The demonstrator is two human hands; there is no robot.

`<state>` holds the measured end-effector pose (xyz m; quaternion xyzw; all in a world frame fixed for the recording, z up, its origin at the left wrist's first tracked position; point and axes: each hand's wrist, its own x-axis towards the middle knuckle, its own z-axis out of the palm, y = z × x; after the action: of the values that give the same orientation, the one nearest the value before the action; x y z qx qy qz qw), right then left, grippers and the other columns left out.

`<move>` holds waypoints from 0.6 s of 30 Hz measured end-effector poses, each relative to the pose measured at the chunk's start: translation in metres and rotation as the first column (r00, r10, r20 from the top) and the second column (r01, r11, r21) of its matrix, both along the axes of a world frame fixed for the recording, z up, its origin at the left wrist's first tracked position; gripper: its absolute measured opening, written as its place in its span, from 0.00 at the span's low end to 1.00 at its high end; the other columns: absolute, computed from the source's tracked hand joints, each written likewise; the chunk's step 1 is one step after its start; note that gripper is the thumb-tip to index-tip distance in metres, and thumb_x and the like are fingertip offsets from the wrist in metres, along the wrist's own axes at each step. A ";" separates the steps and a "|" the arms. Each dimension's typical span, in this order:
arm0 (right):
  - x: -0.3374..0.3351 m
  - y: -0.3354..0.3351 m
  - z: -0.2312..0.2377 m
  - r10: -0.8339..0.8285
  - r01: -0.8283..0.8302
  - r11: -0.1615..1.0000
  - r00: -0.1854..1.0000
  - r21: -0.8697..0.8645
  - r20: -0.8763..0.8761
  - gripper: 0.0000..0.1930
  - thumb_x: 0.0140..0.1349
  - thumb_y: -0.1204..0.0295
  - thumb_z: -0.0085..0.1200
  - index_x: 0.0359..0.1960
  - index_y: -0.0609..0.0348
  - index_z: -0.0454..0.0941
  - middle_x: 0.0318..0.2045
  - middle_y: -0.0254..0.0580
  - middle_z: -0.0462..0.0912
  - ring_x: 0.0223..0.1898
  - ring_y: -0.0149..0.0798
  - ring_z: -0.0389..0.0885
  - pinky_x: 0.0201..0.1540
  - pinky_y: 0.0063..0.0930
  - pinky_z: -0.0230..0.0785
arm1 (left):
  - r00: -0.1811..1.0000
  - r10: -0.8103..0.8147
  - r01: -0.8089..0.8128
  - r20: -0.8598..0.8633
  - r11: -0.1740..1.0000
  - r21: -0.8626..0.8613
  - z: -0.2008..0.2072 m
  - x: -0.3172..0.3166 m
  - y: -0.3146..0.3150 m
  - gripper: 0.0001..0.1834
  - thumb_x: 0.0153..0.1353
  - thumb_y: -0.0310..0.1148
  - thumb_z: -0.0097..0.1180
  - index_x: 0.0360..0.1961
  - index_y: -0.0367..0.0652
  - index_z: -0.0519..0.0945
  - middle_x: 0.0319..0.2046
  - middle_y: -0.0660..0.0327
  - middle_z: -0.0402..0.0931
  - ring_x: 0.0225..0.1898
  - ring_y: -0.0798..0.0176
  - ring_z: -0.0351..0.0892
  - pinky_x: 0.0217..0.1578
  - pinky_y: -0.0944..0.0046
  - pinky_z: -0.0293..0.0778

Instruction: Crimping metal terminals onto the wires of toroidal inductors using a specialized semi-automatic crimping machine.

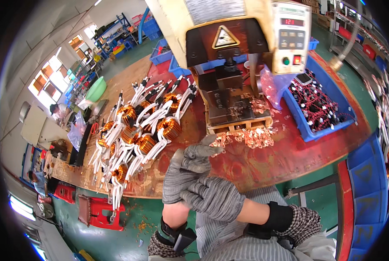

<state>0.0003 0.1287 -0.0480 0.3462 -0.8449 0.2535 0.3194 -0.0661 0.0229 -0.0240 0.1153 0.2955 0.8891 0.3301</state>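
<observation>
The red counter (286, 158) spreads beyond left grip (188, 169) and right grip (216, 198); ahead stands the press (244, 37), ahead-left lie copper coils (146, 143), ahead-right a blue bin (329, 133). The right grip lies across the left's grey glove (173, 188); whether either clamps anything, I cannot tell. Copper terminals (257, 139) lie near the left fingertips.

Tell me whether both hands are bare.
No: the left hand and the right hand are each covered by grey knitted gloves.
</observation>
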 end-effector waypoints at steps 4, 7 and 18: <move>-0.047 -0.003 0.001 0.051 -0.069 0.994 0.978 0.083 0.201 0.18 0.50 0.69 0.42 0.43 0.60 0.71 0.32 0.41 0.74 0.33 0.39 0.73 0.29 0.32 0.68 | 0.963 0.106 -0.102 0.249 0.994 -0.028 -0.010 -0.034 -0.021 0.30 0.64 0.49 0.29 0.61 0.40 0.51 0.58 0.57 0.58 0.60 0.58 0.54 0.61 0.61 0.49; -0.083 -0.018 0.010 0.141 -0.157 0.983 0.976 0.092 0.167 0.18 0.50 0.69 0.42 0.43 0.61 0.70 0.31 0.41 0.74 0.33 0.38 0.73 0.27 0.31 0.68 | 0.986 0.163 -0.161 -0.028 0.986 0.047 -0.001 -0.066 -0.026 0.29 0.64 0.47 0.30 0.62 0.45 0.50 0.59 0.59 0.57 0.60 0.60 0.53 0.61 0.62 0.48; -0.113 -0.093 0.110 0.383 -0.317 0.922 0.651 -0.223 0.656 0.10 0.47 0.67 0.54 0.33 0.53 0.74 0.25 0.38 0.76 0.23 0.40 0.74 0.24 0.30 0.66 | 0.829 0.097 -0.352 -0.550 0.855 -0.381 0.076 -0.110 -0.110 0.22 0.63 0.31 0.35 0.58 0.39 0.57 0.56 0.50 0.58 0.57 0.52 0.59 0.59 0.54 0.53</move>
<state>-0.1123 0.0360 0.0623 0.3688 -0.8072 0.4574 -0.0569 -0.1761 -0.0875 0.0523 0.2277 0.5889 0.7614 0.1469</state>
